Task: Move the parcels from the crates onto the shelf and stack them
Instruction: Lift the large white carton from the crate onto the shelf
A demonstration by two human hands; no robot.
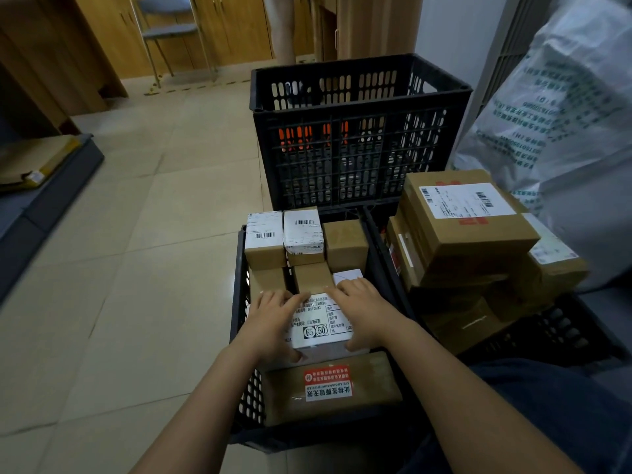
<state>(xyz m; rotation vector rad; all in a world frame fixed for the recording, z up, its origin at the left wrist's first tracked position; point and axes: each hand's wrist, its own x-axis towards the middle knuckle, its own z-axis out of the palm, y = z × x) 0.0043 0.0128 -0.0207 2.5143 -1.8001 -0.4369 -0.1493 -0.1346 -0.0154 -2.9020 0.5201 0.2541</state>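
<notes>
— Since you clasp the white-labelled box (319, 323) from both sides, left hand (273, 316) and right hand (362, 309) with fingers laid over its top and thumbs tucked at its near edge, why two hands for one parcel?

— Because it lies wedged in your near crate (236, 302), touching the red-stickered carton (376, 381) on your side and smaller boxes beyond. A grip from both sides, I judge, lets you lift it straight up without dragging its neighbours.

— And how many have you got to shift?

— You have three black crates: the near crate, the right crate (547, 333) just beside it, and the tall crate (355, 138) behind. In yours you have eight parcels: three small boxes (302, 234) in the back row, two brown ones and a white one below them, the box you hold, and the red-stickered carton. Your right crate is heaped above its rim to save room, with the big carton (472, 227) on top. I count at least four there, and more may be hidden. Which surface is your shelf, I cannot tell.
</notes>
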